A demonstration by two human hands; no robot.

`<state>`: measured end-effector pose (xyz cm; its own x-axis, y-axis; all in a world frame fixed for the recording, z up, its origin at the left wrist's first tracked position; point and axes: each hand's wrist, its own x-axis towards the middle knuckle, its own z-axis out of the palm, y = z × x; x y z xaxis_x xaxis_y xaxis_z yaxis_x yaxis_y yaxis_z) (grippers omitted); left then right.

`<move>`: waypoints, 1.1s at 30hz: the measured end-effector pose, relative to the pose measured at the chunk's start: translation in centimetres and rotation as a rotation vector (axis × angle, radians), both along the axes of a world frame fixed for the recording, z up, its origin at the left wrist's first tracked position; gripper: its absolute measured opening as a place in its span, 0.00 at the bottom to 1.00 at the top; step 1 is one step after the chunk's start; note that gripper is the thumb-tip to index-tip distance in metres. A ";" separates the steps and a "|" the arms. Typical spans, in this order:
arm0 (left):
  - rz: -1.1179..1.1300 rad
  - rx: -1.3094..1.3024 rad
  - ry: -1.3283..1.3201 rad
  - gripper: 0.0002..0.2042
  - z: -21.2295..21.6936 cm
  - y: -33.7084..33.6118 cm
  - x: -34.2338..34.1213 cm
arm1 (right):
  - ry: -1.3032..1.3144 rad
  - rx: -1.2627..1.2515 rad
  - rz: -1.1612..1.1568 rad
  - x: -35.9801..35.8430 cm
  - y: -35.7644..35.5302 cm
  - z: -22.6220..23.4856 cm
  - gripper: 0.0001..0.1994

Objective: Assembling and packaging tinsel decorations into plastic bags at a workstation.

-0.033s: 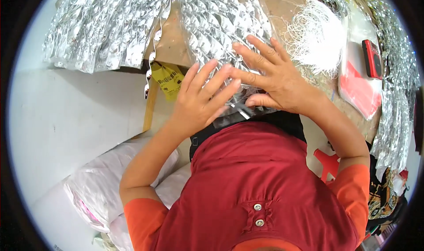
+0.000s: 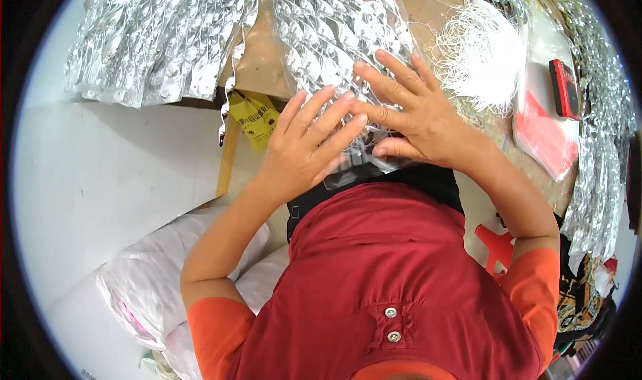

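A long clear plastic bag [image 2: 356,169] holds a bundle of silver twisted foil strips [image 2: 321,32] and reaches from the table down to my lap. My left hand [image 2: 304,139] lies over the bag's lower left part, fingers stretched out and slightly spread. Across from it, my right hand [image 2: 421,119] rests on the bag's right side, its fingers spread and pointing up and left. The fingertips of both hands come close together over the strips. Neither hand grips anything. Beneath my palms part of the bag is hidden.
More silver twisted strips [image 2: 154,46] hang over the table's left edge, one dangling alone. White string [image 2: 478,56] is heaped on the table [image 2: 428,19]. To the right are clear bags [image 2: 542,136], a red and black device [image 2: 565,89] and more shiny strips. Wrapped bundles [image 2: 147,280] stand lower left.
My left hand has shifted slightly upward on the bag. The bag's lower end has changed shape a little below my hands. My right hand has barely moved.
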<state>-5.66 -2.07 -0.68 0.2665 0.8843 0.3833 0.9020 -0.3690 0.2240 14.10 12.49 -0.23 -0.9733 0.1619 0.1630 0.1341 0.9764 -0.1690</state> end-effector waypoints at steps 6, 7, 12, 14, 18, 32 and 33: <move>-0.019 0.079 0.024 0.30 -2.4 0.1 -0.8 | 0.037 -0.309 0.002 0.7 1.2 1.5 0.27; -0.008 0.091 0.019 0.30 -2.6 0.0 -1.0 | 0.030 -0.312 -0.002 1.6 1.5 2.3 0.27; -0.060 0.167 -0.055 0.29 -3.2 -0.2 -1.3 | 0.041 -0.288 -0.184 8.2 0.2 3.5 0.32; -0.073 0.158 -0.093 0.28 -3.1 -0.7 -0.9 | -0.148 -0.235 -0.245 9.8 -0.8 3.4 0.43; -0.019 0.092 -0.072 0.27 -3.2 -1.8 -0.4 | -0.052 -0.134 -0.241 9.1 -1.5 0.3 0.45; -0.100 0.077 -0.088 0.22 -1.5 -0.8 -1.0 | 0.106 0.019 0.014 7.0 0.8 0.1 0.32; -0.095 0.075 -0.088 0.22 -1.4 -0.8 -1.1 | 0.092 0.021 0.022 7.1 0.9 0.2 0.32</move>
<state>-6.78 -2.89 -2.08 0.3104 0.8247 0.4728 0.8405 -0.4704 0.2689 21.17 13.42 -0.01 -0.9572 0.1358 0.2555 0.0970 0.9826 -0.1587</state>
